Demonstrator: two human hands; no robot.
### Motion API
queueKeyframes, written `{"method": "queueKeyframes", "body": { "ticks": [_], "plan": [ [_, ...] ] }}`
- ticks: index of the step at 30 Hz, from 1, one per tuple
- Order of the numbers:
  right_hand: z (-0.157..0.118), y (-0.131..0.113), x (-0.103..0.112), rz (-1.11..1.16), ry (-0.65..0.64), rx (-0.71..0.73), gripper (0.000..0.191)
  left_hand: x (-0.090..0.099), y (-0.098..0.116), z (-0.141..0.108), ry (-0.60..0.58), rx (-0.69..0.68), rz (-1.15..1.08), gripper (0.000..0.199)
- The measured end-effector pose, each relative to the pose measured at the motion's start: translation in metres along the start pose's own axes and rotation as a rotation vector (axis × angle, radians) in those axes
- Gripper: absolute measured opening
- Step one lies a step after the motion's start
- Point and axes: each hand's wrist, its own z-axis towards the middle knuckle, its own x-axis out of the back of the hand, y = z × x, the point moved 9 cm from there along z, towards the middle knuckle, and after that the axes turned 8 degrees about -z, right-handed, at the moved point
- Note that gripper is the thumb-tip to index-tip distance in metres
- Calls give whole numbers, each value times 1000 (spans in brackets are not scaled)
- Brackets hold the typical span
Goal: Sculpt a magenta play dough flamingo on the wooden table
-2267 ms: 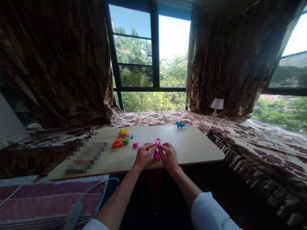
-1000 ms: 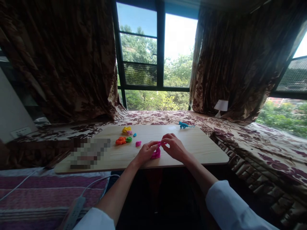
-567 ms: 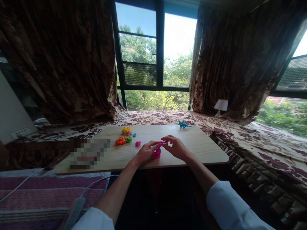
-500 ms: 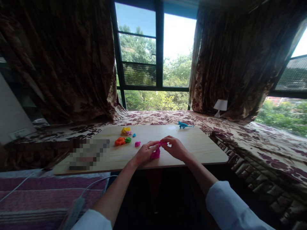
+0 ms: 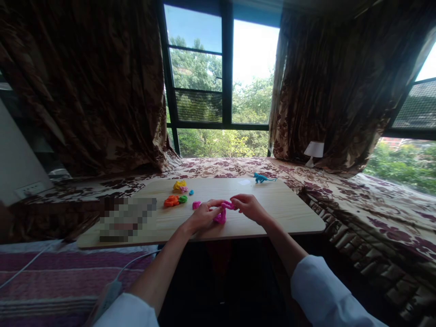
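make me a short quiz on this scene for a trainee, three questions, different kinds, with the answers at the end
1. True or false: the left hand and the right hand are both on the magenta piece.

2. Which of these lies closest to the green lump?
a) the yellow lump
b) the orange lump
c) the small blue lump

3. Fill in the colour: the toy animal near the far edge of the table is ____.

Key: 1 true; 2 b; 3 blue
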Motion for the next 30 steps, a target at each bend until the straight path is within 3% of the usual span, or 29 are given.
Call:
{"method": "queueKeyframes", "body": {
  "ticks": [3,7,14,30],
  "plan": [
    [0,2,-5,83,-27,-49,25,9,8,-6,154,-72,147,35],
    [1,1,-7,151,-36,-103,22,9,36,-20,284,-230,344,24],
    [2,-5,-12,140,-90,-114,21,-2,56,-26,282,-282,485,14],
    [10,9,-13,84,-6,-189,16,-2,55,-27,222,-329,472,10]
  ]
}}
